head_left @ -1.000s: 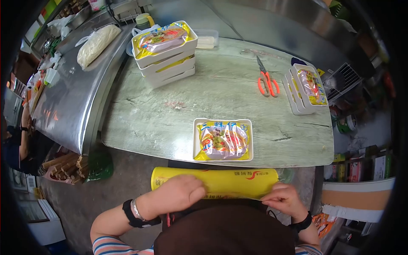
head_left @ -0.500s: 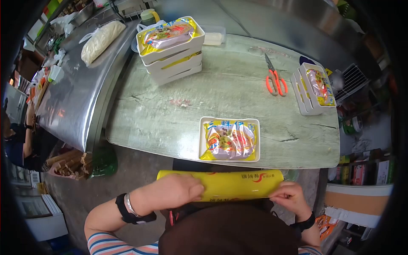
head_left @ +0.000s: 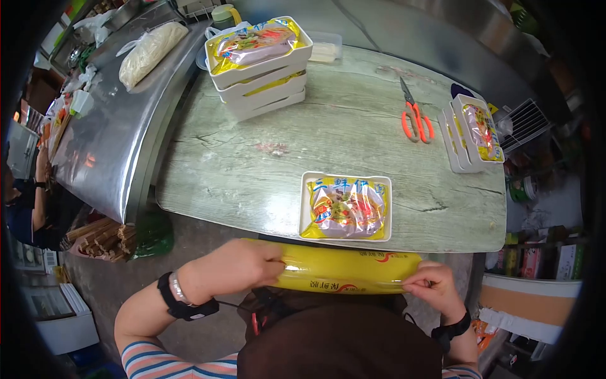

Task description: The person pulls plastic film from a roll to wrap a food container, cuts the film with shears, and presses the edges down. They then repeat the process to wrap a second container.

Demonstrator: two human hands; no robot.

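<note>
A yellow roll of cling film [head_left: 350, 268] lies crosswise in front of my body, below the table's near edge. My left hand [head_left: 243, 271] is closed at its left end, fingers pinched against the film. At the opposite end, my right hand [head_left: 432, 287] pinches the film's lower edge between thumb and fingers. Just beyond the roll, a white tray [head_left: 304, 205] on the table holds a yellow noodle packet [head_left: 347, 208] with a clear window. Whether any film has been pulled loose from the roll is hard to make out.
Stacked white trays [head_left: 265, 104] with packets stand at the back left of the table [head_left: 240, 170]. Orange-handled scissors [head_left: 413, 117] lie at the right, near another tray stack [head_left: 464, 151]. A bag of pale food [head_left: 151, 54] rests on the steel counter [head_left: 120, 132]. A co-worker's arm [head_left: 41, 196] shows far left.
My left hand has shifted left along the roll. The roll has turned, and more of its lower lettering shows. My right hand keeps its pinch, and the view has shifted slightly.
</note>
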